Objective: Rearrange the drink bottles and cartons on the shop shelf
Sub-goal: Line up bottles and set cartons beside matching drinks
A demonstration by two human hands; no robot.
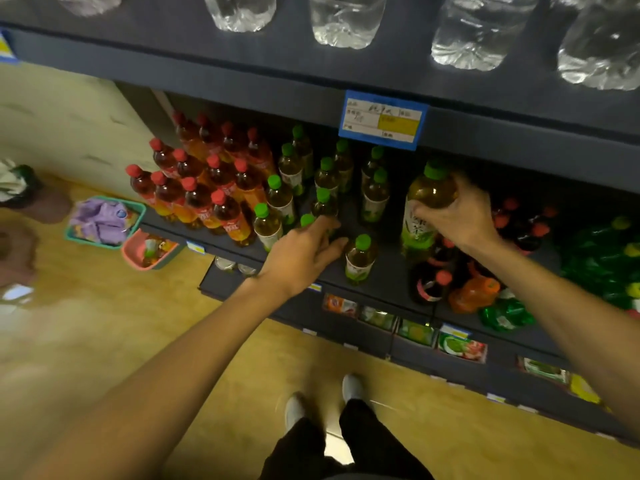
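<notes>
Fingers (446, 216) of right hand (460, 216) wrapped round large green-capped bottle (427, 202), red-capped bottles (207, 188) crowding frame left, left hand (301, 254) outstretched, fingers straight, touching small green-capped bottles (323, 202).

Both bare forearms reach forward, well apart. The left hand (304, 252) lies palm down, its fingers (327, 225) stretched forward and loosely spread. The right hand (457, 213) is turned inward, fingers curled in a grip, thumb low, wrist bent.

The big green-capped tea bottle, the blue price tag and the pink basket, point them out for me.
Big green-capped tea bottle (427, 199): head view, amber upper body.
Blue price tag (382, 120): head view, centre of card.
Pink basket (133, 249): head view, near rim.
</notes>
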